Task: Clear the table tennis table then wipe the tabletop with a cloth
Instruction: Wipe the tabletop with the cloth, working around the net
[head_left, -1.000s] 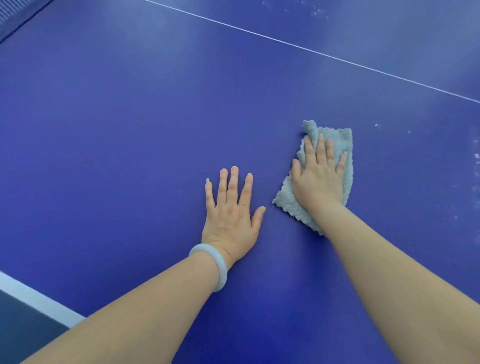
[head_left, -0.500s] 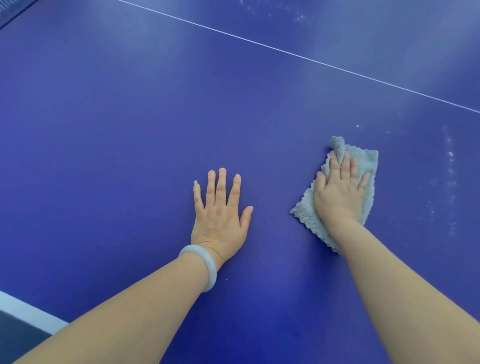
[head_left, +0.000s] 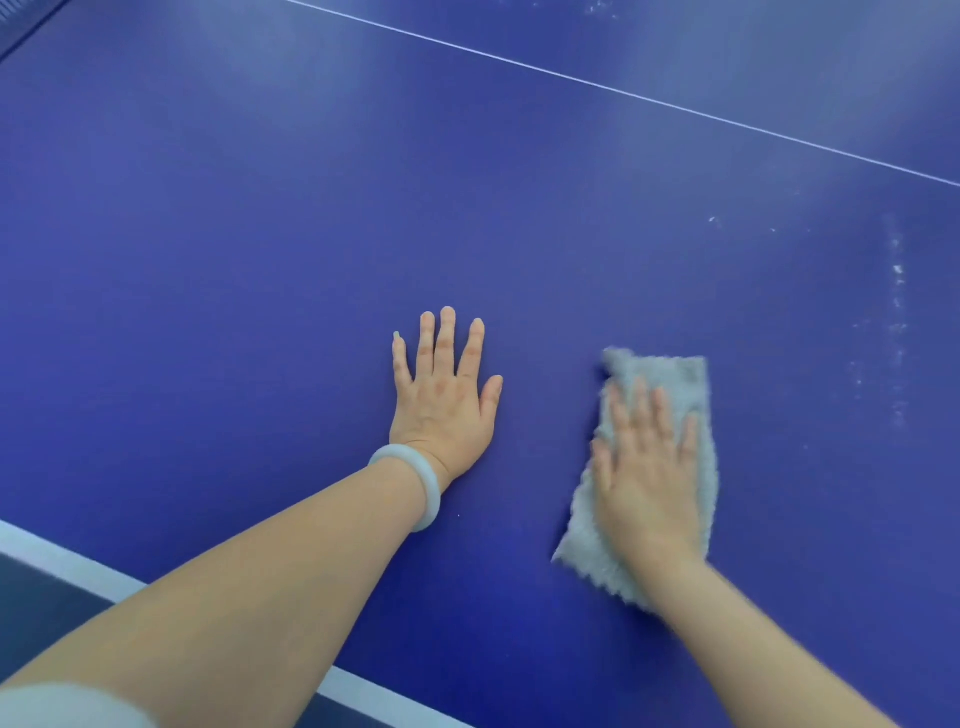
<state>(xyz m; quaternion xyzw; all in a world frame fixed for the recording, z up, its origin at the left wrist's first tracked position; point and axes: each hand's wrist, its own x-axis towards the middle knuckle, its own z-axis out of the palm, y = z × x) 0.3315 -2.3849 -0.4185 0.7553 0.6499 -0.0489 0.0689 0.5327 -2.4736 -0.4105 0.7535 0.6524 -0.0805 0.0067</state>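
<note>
The blue table tennis tabletop (head_left: 260, 260) fills the view. A grey fluffy cloth (head_left: 675, 379) lies flat on it at the right. My right hand (head_left: 647, 467) presses down on the cloth with straight fingers; the hand looks blurred. My left hand (head_left: 444, 400) lies flat on the bare tabletop to the left of the cloth, fingers spread, with a pale bangle on the wrist.
A thin white line (head_left: 623, 93) crosses the table at the back. The white edge stripe (head_left: 62, 561) runs along the near left edge, with dark floor beyond. White specks and streaks (head_left: 897, 312) mark the surface to the right of the cloth.
My right hand has slid the cloth towards me and to the right across the tabletop. My left hand stays flat in place.
</note>
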